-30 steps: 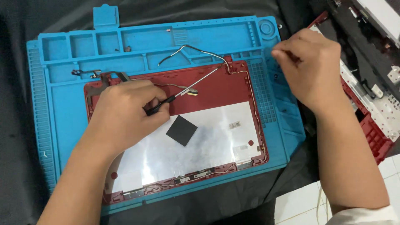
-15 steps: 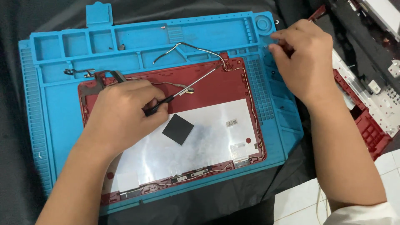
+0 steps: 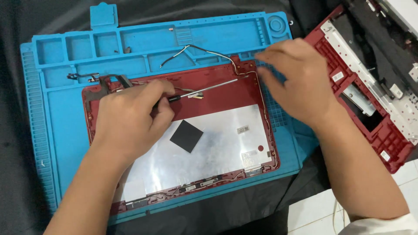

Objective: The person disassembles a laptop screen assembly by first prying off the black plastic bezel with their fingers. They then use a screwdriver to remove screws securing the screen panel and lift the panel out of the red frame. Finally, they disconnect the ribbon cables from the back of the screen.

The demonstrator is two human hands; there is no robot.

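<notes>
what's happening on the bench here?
A person is working on a red laptop lid shell lying inside-up on a blue repair mat. The left hand holds a screwdriver, its shaft lying across the shell's upper part. The right hand hovers over the shell's upper right corner, blurred. Another opened red chassis sits to the right.

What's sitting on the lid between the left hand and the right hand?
In the head view, the screwdriver shaft held in the left hand spans bare red lid toward the right hand, crossing a small yellow-tipped connector.
</notes>
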